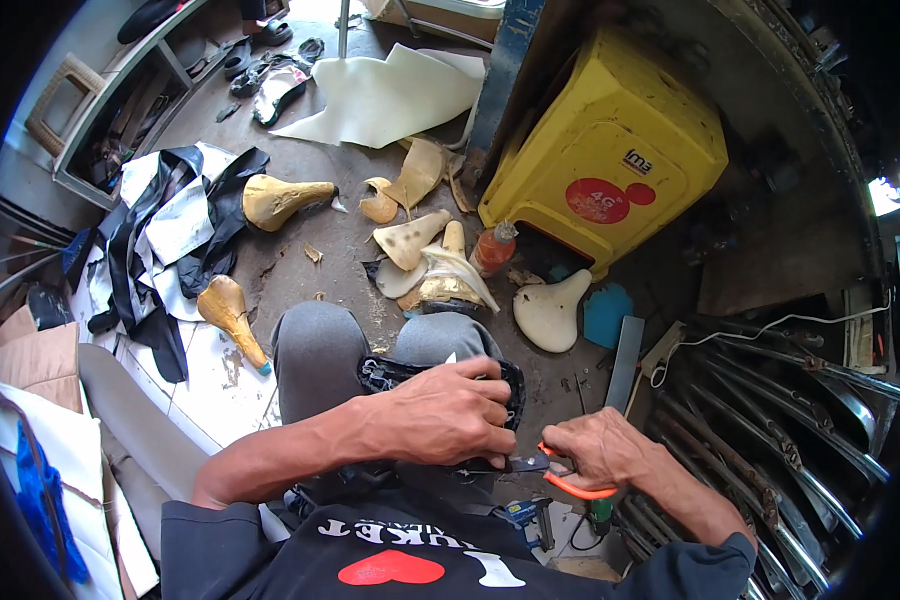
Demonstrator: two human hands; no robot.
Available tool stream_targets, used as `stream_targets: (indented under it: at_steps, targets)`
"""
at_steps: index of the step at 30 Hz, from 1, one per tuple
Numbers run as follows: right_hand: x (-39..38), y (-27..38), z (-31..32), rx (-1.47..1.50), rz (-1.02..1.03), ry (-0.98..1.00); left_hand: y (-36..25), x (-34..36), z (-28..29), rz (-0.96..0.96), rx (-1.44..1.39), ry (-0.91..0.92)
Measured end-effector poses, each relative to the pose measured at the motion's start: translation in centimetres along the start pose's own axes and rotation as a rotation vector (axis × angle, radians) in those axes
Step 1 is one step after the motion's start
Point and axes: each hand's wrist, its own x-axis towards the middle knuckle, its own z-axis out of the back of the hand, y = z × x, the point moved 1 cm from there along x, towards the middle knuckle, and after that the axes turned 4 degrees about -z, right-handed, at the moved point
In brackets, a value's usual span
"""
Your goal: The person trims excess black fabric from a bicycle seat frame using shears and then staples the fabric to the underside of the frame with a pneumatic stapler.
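My left hand (450, 410) is closed on a black saddle-shaped piece (380, 372) resting on my lap, its fingers curled over the piece's right part. Much of the piece is hidden by that hand and forearm. My right hand (595, 445) grips orange-handled scissors (580, 485), whose dark blades point left, close under my left fingers at the piece's lower right edge; whether they touch it I cannot tell. Below the scissors lie a blue stapler-like tool (525, 525) and a green-handled tool (600, 515).
Ahead lie worn saddle padding (410, 240), a white saddle (545, 310), an orange bottle (493, 252) and white sheet material (390, 90). A yellow plastic stool (610, 130) stands right of them. Black and white scraps (170, 220) lie left; metal bars (790, 440) crowd the right.
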Motion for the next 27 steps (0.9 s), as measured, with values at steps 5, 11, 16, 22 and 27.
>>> stream_targets:
  at_steps: [5, 11, 16, 22, 27]
  targets:
    - [-1.6, 0.8, -1.0, -0.029, -0.097, -0.005, 0.1, 0.8, -0.2, 0.094, -0.044, 0.079]
    - [-1.5, 2.8, -1.1, 0.011, -0.131, -0.021, 0.2, 2.2, -0.5, 0.115, -0.029, 0.178]
    - [-1.9, 3.1, -2.2, 0.046, -0.147, -0.061, 0.8, 2.9, -1.3, 0.051, -0.059, 0.159]
    - [-2.8, 3.7, -2.7, 0.075, -0.245, 0.022, 0.8, 3.5, -1.0, 0.090, -0.081, 0.136]
    - [-2.2, 4.9, -3.3, 0.044, -0.285, -0.038, 0.9, 5.1, -2.1, -0.032, -0.028, 0.204]
